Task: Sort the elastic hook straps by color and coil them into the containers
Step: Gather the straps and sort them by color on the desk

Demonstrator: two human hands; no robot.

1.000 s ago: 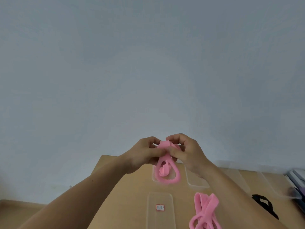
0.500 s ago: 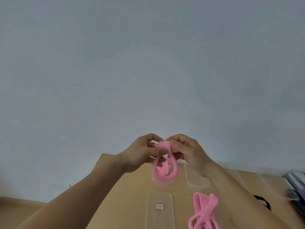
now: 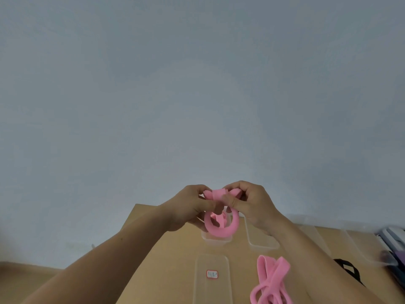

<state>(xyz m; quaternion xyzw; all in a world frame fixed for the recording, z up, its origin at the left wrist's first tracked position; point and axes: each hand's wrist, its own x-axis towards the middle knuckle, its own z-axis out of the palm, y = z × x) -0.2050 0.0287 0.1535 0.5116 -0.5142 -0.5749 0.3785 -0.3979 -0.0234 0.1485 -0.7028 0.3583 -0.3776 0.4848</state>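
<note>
Hiding pink strap (image 3: 219, 232) ends: curled fingers (image 3: 236, 204)

head | wide-angle, faces forward at wall (image 3: 197, 84) | left hand (image 3: 188, 208), right hand (image 3: 256, 205) close, low centre | table (image 3: 171, 262) along bottom

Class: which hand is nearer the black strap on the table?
Right. The right hand is raised left of the black strap; the left hand is farther left, beyond the held pink strap.
</note>
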